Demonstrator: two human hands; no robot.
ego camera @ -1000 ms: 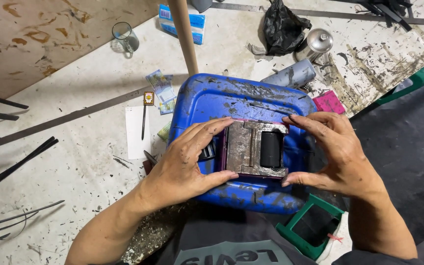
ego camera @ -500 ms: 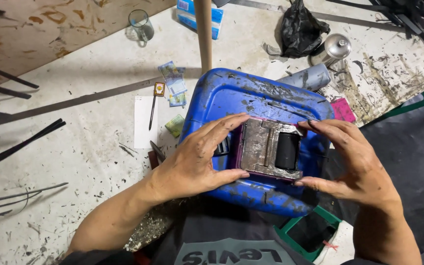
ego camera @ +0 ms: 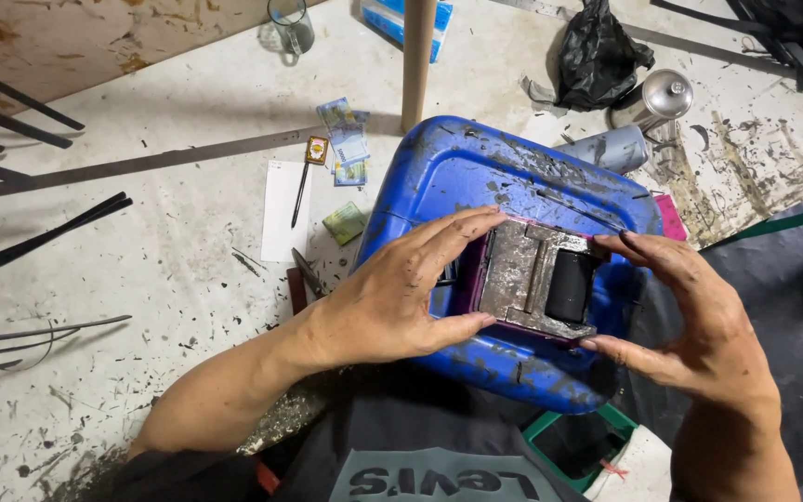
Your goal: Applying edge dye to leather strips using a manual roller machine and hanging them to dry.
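While curled, hands (ego camera: 550, 297) around metal part (ego camera: 536, 279)

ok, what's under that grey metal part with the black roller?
The metal part lies on a purple frame, which rests on the blue plastic container. Left hand and right hand grip its two ends. The surface directly beneath is covered.

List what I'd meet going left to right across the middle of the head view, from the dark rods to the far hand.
Black metal rods → white paper sheet → left hand → worn grey metal part with a black roller, resting on the blue plastic canister → right hand.
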